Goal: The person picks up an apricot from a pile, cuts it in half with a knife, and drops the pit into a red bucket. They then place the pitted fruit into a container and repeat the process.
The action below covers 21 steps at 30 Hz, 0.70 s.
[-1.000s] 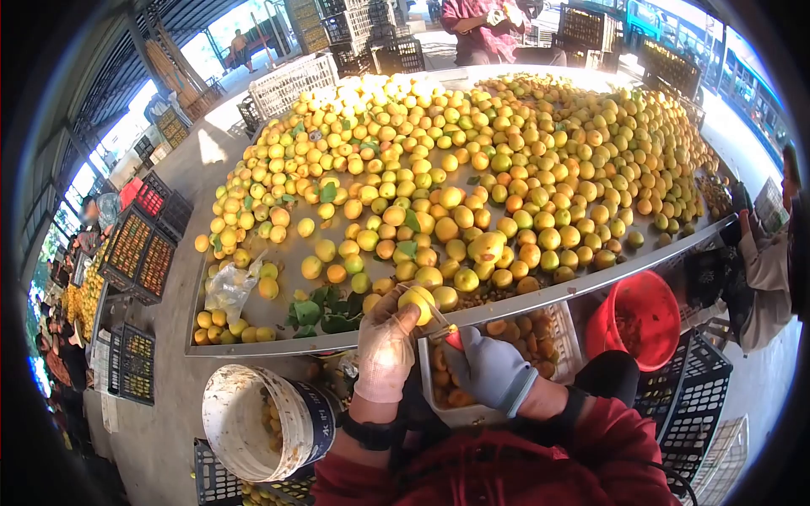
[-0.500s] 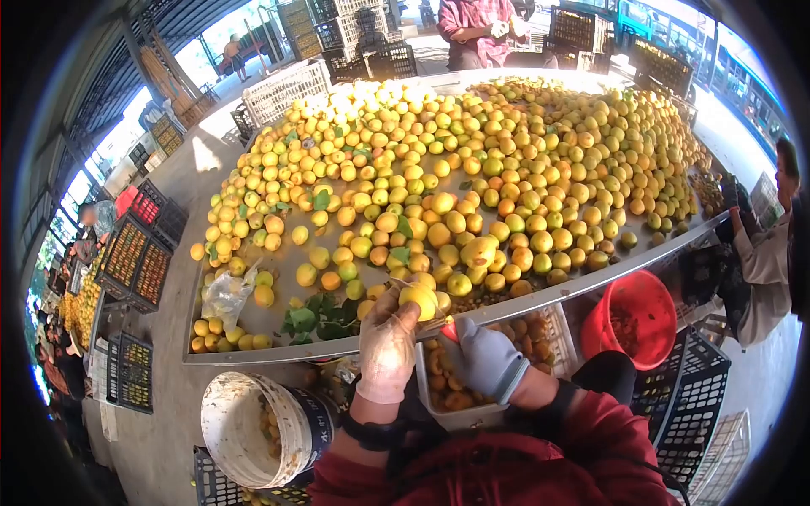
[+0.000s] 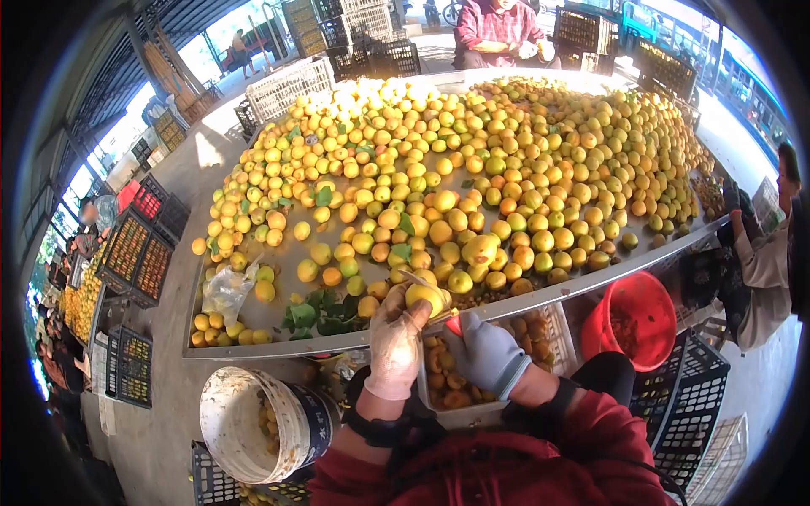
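My left hand [image 3: 395, 344], in a thin pale glove, is closed around a yellow apricot [image 3: 424, 298] at the near edge of the metal table. Close by on the right, my right hand [image 3: 488, 357] wears a grey glove and grips a small tool with a red handle [image 3: 454, 325]. The tool points toward the fruit's lower right side; its tip is too small to make out. Below both hands stands a white bin [image 3: 558, 337] holding brownish-orange fruit pieces. Many loose apricots [image 3: 523, 202] cover the table beyond my hands.
The metal table's rim [image 3: 540, 301] runs in front of me. A white bucket [image 3: 221, 422] stands at left, a red bucket [image 3: 604, 314] at right beside black crates [image 3: 688, 379]. A plastic bag [image 3: 226, 293] lies on the table. Other people sit at the far side and right.
My left hand has shifted slightly to the right and turned the apricot a little. The red-handled tool stays close to the fruit. The view has tilted slightly.
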### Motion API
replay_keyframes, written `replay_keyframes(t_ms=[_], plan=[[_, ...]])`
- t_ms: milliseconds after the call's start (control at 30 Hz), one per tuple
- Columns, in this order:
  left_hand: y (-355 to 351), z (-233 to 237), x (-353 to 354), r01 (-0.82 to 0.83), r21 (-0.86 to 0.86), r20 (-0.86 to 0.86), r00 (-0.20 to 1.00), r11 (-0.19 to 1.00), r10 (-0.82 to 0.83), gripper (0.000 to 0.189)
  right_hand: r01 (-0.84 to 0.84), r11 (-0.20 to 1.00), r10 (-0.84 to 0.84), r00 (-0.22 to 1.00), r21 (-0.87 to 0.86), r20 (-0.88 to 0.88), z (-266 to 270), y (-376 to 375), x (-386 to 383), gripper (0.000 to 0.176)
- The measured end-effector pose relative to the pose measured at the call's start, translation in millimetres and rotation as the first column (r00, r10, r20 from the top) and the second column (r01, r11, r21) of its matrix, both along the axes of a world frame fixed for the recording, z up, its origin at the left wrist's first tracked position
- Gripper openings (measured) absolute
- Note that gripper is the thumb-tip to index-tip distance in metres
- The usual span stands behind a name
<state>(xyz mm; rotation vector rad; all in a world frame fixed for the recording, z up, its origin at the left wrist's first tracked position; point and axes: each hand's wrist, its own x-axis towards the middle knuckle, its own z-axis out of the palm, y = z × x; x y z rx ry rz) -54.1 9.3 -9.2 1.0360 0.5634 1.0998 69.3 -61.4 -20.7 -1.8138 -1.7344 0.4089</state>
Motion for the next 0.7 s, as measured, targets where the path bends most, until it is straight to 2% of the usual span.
replay_keyframes(t_ms=[67,100,167,300,367,400,433,500,533,600,633,700], plan=[[-3.2,-7.9,7.3,-0.02,-0.134,0.226,0.973,0.991,0.05,0.031,0.024,1.0,-0.024,0.999,-0.003,0.022,-10.5,2.5,-6.3,0.033],[-4.8,-7.9,9.0,-0.021,-0.136,0.228,0.972,0.991,0.052,0.031,0.035,0.999,-0.034,0.999,0.033,-0.029,-14.2,4.1,-10.7,0.034],[-6.6,-5.2,9.0,0.075,-0.143,0.418,0.908,0.987,-0.008,0.037,0.039,0.997,-0.033,0.996,0.07,-0.081,-12.5,5.2,-13.5,0.034],[0.0,3.5,0.1,0.108,-0.052,0.305,0.948,0.993,-0.087,0.041,-0.015,0.999,0.018,0.995,0.033,-0.1,12.3,1.3,-2.3,0.036],[2.2,9.9,-5.6,-0.015,0.075,-0.03,0.999,0.997,0.017,0.045,-0.116,0.993,0.117,0.984,0.021,-0.133,15.7,1.1,2.0,0.035],[7.9,4.5,-9.4,0.02,0.097,-0.067,0.998,0.995,-0.014,0.047,-0.114,0.993,0.116,0.984,0.019,-0.135,14.0,0.9,0.9,0.035],[7.3,-0.3,-8.5,0.021,0.096,-0.067,0.998,0.995,-0.014,0.047,-0.087,0.996,0.088,0.986,0.013,-0.141,11.0,1.2,-0.8,0.034],[2.0,-5.6,-2.4,-0.06,0.001,0.072,0.996,0.998,0.06,0.044,-0.063,0.998,0.063,0.987,0.003,-0.147,2.2,1.0,-7.4,0.034],[-1.3,-6.4,1.5,-0.061,-0.001,0.074,0.995,0.998,0.061,0.044,-0.022,1.0,0.024,0.99,0.01,-0.138,-3.1,0.8,-12.2,0.034],[-7.4,-4.9,7.1,-0.059,-0.143,0.265,0.959,0.988,0.096,0.043,0.013,1.0,-0.011,0.992,0.017,-0.125,-3.9,2.3,-18.4,0.033],[-10.1,-1.0,5.4,-0.062,-0.146,0.264,0.959,0.987,0.099,0.043,0.028,0.999,-0.022,0.99,0.038,-0.137,-2.2,1.7,-21.9,0.034],[-12.2,9.4,3.5,0.056,-0.18,0.354,0.935,0.982,0.011,0.034,0.044,0.997,-0.034,0.988,0.06,-0.148,-1.0,2.6,-20.2,0.034]])
